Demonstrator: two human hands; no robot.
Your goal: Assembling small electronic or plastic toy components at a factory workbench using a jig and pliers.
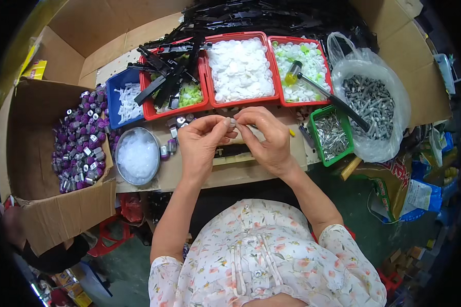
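Note:
Above the table's front edge, my left hand (pixel 204 142) and my right hand (pixel 267 137) meet with thumbs and fingers pinched. Between their fingertips is a small grey piece (pixel 232 123), mostly covered, so its exact kind is unclear. Directly below the hands lies a black elongated part (pixel 232 150) on the worktop, partly hidden by them. Several silver-and-purple cylindrical pieces (pixel 164 152) stand to the left of my left hand. A small yellow piece (pixel 292 132) lies just right of my right hand.
A cardboard box (pixel 61 215) of purple-and-silver pieces and a round metal bowl (pixel 156 171) of white material stand left. Behind are a blue bin (pixel 111 110) and red bins (pixel 277 66). On the right are a hammer (pixel 338 102), a green bin (pixel 318 150) and a plastic bag (pixel 397 128).

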